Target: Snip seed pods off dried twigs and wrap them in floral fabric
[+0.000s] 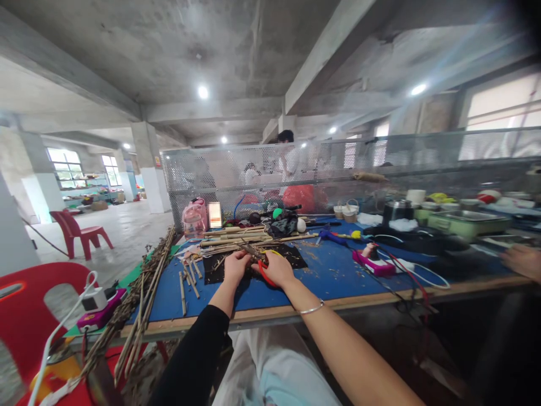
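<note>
My right hand (278, 269) is closed round the red handles of a pair of scissors (267, 277), over a black mat (298, 258) on the blue tabletop. Close beside it, my left hand (236, 267) has its fingers pinched together near the scissor blades. A dry brown twig seems to be between those fingers, though its detail is too small to make out fully. Short cut sticks (182, 293) lie to the left of the mat. Longer sticks (232, 237) are laid across the table behind my hands.
Long dried stalks (147, 287) hang over the table's left edge. A purple power strip (374, 263) with cables and a glue gun (336, 237) lie to the right. A pink bag (194, 219) stands at the back before a perforated metal screen (236, 169). Another person's hand (524, 261) is far right.
</note>
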Tool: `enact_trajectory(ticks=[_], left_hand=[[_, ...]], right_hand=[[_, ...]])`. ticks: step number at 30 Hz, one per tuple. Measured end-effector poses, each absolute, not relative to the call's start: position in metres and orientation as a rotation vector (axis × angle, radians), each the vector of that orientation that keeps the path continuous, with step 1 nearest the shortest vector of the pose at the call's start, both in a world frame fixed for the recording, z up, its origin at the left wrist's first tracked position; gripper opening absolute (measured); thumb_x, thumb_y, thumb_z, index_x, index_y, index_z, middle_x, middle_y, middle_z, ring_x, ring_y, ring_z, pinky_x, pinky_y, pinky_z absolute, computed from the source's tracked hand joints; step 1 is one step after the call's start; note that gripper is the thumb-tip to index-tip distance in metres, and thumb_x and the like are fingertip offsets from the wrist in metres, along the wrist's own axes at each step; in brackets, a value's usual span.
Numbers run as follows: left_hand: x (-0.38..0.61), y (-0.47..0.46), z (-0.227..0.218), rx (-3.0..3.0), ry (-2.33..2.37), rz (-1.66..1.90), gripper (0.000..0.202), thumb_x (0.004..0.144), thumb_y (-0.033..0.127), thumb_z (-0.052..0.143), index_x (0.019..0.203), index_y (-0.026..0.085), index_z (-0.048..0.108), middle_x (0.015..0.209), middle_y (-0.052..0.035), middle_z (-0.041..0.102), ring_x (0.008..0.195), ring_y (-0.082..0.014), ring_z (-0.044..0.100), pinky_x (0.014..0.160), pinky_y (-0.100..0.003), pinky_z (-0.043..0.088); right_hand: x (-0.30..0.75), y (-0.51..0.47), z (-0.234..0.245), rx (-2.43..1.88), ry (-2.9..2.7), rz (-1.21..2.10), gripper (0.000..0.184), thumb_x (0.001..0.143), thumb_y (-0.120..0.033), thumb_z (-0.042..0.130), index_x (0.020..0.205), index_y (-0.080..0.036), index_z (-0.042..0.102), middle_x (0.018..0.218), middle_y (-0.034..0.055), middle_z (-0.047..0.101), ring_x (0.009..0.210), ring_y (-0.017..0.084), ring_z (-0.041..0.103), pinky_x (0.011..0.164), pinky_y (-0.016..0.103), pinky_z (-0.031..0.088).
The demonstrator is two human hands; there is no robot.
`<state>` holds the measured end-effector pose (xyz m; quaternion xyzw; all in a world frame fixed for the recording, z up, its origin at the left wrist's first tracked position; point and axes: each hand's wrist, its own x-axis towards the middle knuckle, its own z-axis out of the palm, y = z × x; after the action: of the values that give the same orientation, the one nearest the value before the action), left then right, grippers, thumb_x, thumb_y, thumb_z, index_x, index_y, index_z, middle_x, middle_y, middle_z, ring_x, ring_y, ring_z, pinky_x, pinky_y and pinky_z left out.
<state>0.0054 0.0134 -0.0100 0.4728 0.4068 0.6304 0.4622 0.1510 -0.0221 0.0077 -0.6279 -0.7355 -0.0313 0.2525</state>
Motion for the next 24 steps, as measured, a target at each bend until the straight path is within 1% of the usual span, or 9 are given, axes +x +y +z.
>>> enact_trajectory(ticks=[5, 9, 14, 20, 24], left_hand=[[0.0090, 0.0111, -0.0071, 1.181, 0.907, 1.527, 0.024, 0.058, 0.029, 0.072, 0.074, 0.011, 0.071, 0.054, 0.0006, 0.059, 0.050, -0.0080, 0.049, 0.053, -0.020, 0.041], [0.0103, 0.0120, -0.0071, 1.140, 0.859, 1.511, 0.032, 0.055, 0.033, 0.074, 0.077, 0.010, 0.070, 0.058, -0.0004, 0.060, 0.053, -0.0083, 0.051, 0.056, -0.021, 0.043], [0.0112, 0.0128, -0.0078, 1.111, 0.819, 1.497, 0.035, 0.051, 0.034, 0.077, 0.076, 0.011, 0.070, 0.061, -0.0011, 0.062, 0.054, -0.0080, 0.051, 0.056, -0.020, 0.043], [0.0110, 0.0135, -0.0093, 1.086, 0.792, 1.495, 0.037, 0.052, 0.034, 0.077, 0.080, 0.011, 0.070, 0.060, -0.0006, 0.061, 0.053, -0.0072, 0.050, 0.055, -0.020, 0.043], [0.0110, 0.0142, -0.0100, 1.078, 0.798, 1.488, 0.040, 0.051, 0.031, 0.078, 0.085, 0.011, 0.070, 0.070, -0.0039, 0.066, 0.058, -0.0094, 0.055, 0.059, -0.022, 0.046]], right_hand=[[0.1516, -0.0219, 0.0084, -1.722, -1.973, -0.041, 0.053, 0.076, -0.066, 0.043, 0.096, -0.019, 0.056, 0.096, 0.0098, 0.066, 0.090, 0.024, 0.062, 0.071, 0.030, 0.042], [0.1525, -0.0212, 0.0079, -1.672, -1.994, -0.100, 0.056, 0.073, -0.068, 0.046, 0.094, -0.017, 0.056, 0.097, 0.0112, 0.064, 0.091, 0.025, 0.060, 0.073, 0.030, 0.041], [0.1533, -0.0190, 0.0067, -1.644, -2.001, -0.142, 0.056, 0.073, -0.067, 0.048, 0.094, -0.016, 0.055, 0.098, 0.0119, 0.063, 0.095, 0.024, 0.058, 0.077, 0.031, 0.040], [0.1527, -0.0203, 0.0081, -1.725, -2.009, -0.027, 0.055, 0.076, -0.069, 0.040, 0.097, -0.020, 0.056, 0.094, 0.0092, 0.067, 0.088, 0.024, 0.063, 0.070, 0.029, 0.041], [0.1518, -0.0228, 0.0107, -1.756, -2.001, -0.011, 0.058, 0.074, -0.071, 0.040, 0.097, -0.021, 0.058, 0.093, 0.0092, 0.068, 0.088, 0.025, 0.063, 0.070, 0.029, 0.041]])
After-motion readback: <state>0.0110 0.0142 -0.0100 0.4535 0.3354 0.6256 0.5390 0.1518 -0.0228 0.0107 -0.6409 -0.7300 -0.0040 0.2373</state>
